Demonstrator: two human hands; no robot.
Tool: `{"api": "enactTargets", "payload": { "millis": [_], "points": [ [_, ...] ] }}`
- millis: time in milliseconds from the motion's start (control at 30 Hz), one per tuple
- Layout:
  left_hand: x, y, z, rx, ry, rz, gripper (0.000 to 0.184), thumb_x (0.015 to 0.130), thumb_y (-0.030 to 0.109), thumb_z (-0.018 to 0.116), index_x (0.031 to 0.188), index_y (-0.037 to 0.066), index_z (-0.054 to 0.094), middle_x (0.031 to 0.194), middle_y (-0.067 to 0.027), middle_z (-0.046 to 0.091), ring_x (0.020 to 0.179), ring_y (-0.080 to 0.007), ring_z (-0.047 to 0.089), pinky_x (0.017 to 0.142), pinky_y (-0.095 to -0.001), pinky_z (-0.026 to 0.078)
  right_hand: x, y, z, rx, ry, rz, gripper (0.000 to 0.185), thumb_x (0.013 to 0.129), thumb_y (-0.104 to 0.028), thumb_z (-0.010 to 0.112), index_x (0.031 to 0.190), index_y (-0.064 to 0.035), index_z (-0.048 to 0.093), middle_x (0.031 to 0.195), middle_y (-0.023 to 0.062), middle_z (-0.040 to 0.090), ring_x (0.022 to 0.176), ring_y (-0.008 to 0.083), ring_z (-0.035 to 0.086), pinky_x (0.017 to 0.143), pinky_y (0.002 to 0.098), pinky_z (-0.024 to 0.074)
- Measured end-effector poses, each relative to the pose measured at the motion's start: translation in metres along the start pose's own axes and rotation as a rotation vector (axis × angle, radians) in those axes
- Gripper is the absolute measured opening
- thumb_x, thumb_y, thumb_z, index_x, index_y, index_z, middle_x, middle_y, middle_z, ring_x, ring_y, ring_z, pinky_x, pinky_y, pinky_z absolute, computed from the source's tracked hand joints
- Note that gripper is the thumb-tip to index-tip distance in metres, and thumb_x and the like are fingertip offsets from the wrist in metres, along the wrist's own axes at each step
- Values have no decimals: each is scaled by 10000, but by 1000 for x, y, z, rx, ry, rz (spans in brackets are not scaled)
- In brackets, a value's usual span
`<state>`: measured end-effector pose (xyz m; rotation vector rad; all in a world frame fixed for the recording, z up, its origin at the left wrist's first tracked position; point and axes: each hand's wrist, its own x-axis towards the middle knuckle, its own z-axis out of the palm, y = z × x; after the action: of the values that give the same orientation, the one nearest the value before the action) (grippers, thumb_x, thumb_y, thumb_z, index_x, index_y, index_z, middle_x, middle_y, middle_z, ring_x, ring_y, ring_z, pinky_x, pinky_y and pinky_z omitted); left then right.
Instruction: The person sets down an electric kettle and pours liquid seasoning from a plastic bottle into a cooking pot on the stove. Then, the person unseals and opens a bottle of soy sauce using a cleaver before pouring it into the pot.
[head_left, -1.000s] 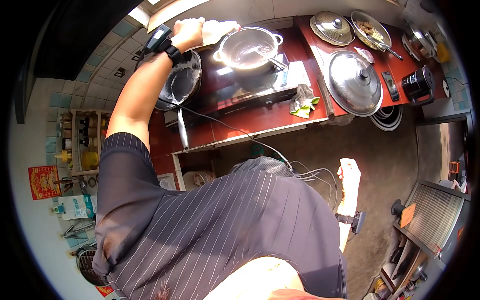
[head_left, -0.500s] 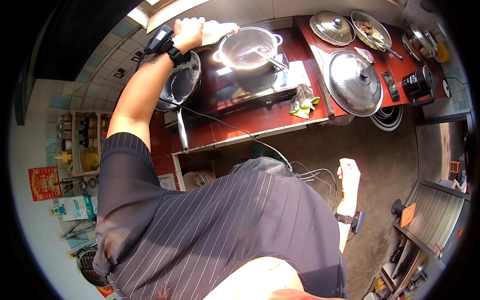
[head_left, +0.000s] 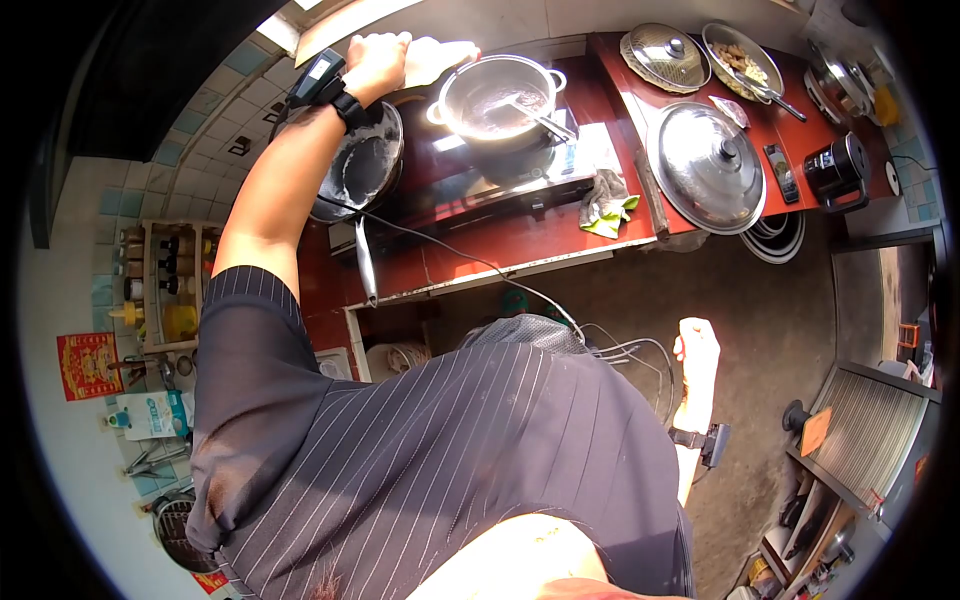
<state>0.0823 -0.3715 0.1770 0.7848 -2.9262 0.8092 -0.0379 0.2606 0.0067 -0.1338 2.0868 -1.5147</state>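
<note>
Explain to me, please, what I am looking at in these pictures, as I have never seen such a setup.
No machine here: every picture comes from one camera on a person's head, looking down past their striped shirt. Their left hand holds something pale, too sunlit to identify, beside a pot. Left of the pot sits a frying pan; to the right, on the red counter, lies a large metal lid. The right hand is away from the counter, fingers curled, nothing visible in it.

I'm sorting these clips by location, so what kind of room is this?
Most likely a home kitchen: a pot on the stove, and a frying pan beside it.
</note>
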Motion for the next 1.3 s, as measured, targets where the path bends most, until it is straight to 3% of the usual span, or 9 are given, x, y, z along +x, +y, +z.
{"api": "enactTargets", "payload": {
  "millis": [200,300,600,800,933,967,1200,1300],
  "points": [
    [-5,-3,-4,-10,-5,-14,379,729,219,789,1074,142,652,976,-102,731,975,-302,712,819,-460,493,1,-2,1,-16,-7,36,147,971,-204,665,943,-60,655,679,-16,585,551,46,496,515,217,375],
    [-6,0,-14,-41,-118,-77,548,703,292,880,1141,118,599,1062,-101,713,1072,-311,680,891,-471,492,0,-4,2,-19,-4,46,149,969,-202,664,937,-57,651,671,-15,581,545,46,498,505,216,371],
    [-14,0,-25,-149,-242,-181,613,702,329,876,1201,113,593,1123,-143,721,1115,-328,675,917,-466,522,1,-5,0,-28,-21,16,151,968,-201,667,937,-54,650,665,-14,583,547,45,507,502,215,375],
    [-22,-7,6,-519,-241,-352,741,665,358,893,1273,42,612,1185,-211,703,1138,-353,667,974,-433,508,1,-3,-1,-24,-42,6,142,967,-194,666,938,-56,651,664,-13,583,560,46,509,519,215,382],
    [-27,-7,31,-934,-315,-365,755,662,347,915,1259,-13,627,1148,-179,718,1110,-302,678,977,-383,503,0,-4,-2,-38,-51,-15,126,967,-183,662,938,-60,653,678,-14,589,578,48,512,541,217,393],
    [-27,-9,59,-1094,-267,-433,749,691,314,916,1295,-6,608,1159,-154,712,1088,-280,683,946,-390,532,0,-4,-2,-35,-51,-20,121,967,-179,662,937,-62,653,682,-14,591,583,49,512,546,218,395],
    [-53,19,58,-1916,-268,-483,717,794,286,880,1377,44,540,1217,-132,677,1067,-271,689,894,-434,580,2,-2,1,-26,-77,-41,98,983,-134,621,1045,-62,647,740,-11,627,622,37,525,573,201,403],
    [-64,23,46,-2057,-259,-419,719,817,273,863,1409,61,516,1277,-101,649,1172,-255,636,981,-440,537,7,3,-1,-9,-139,-73,140,987,-139,615,1099,-58,634,765,4,647,640,42,536,594,197,413]
  ]
}}
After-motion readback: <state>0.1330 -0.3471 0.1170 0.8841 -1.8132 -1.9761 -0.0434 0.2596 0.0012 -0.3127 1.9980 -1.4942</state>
